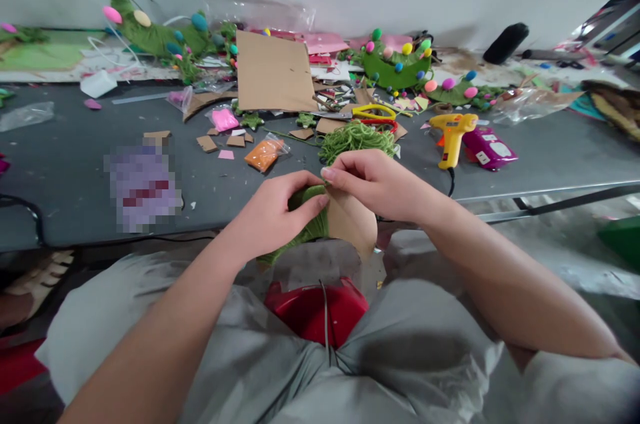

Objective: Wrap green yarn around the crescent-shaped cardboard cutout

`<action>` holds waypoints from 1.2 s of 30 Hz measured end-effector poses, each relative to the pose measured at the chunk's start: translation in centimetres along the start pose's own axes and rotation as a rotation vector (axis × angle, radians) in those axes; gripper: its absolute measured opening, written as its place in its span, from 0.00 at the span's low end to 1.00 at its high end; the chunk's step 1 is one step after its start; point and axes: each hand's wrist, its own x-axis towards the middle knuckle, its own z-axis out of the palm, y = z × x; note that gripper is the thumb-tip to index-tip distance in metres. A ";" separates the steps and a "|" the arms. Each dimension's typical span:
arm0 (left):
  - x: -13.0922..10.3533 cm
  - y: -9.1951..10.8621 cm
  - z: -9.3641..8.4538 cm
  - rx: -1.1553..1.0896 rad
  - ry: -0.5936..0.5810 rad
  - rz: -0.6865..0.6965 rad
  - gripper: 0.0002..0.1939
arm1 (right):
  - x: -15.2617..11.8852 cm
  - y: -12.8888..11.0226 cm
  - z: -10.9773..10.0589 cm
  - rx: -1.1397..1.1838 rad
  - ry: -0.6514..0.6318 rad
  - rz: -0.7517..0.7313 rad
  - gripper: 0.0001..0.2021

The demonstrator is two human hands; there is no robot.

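With our left hand [280, 207] we hold the partly wrapped cardboard piece [353, 223] at the near edge of the worktop [210, 194]; its long axis runs sideways, tilted. The bare end lies below our right hand [376, 181], whose fingertips pinch the green yarn [317, 227].

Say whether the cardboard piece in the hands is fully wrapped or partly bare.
Partly bare: green wrapping covers the part at the left hand, while plain brown cardboard shows below the right hand.
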 end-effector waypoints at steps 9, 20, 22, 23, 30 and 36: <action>0.6 -0.4 0.8 -0.269 0.117 -0.078 0.15 | -1.6 -0.4 0.7 -0.203 0.047 -0.070 0.08; 0.9 -0.2 2.6 -0.586 0.356 -0.146 0.16 | -2.0 -0.3 1.5 -0.431 0.152 -0.228 0.07; 1.0 -0.3 2.9 -0.681 0.360 -0.175 0.17 | -1.9 -0.2 1.4 -0.440 0.176 -0.221 0.07; 1.0 -0.3 2.9 -0.720 0.365 -0.187 0.17 | -1.8 -0.1 1.3 -0.443 0.186 -0.208 0.07; 1.2 -0.2 3.1 -0.775 0.538 -0.190 0.15 | -1.7 0.4 1.1 -0.356 0.213 -0.168 0.06; 1.2 -0.4 3.5 -0.771 0.483 -0.133 0.17 | -1.5 0.6 1.2 -0.281 0.222 -0.135 0.06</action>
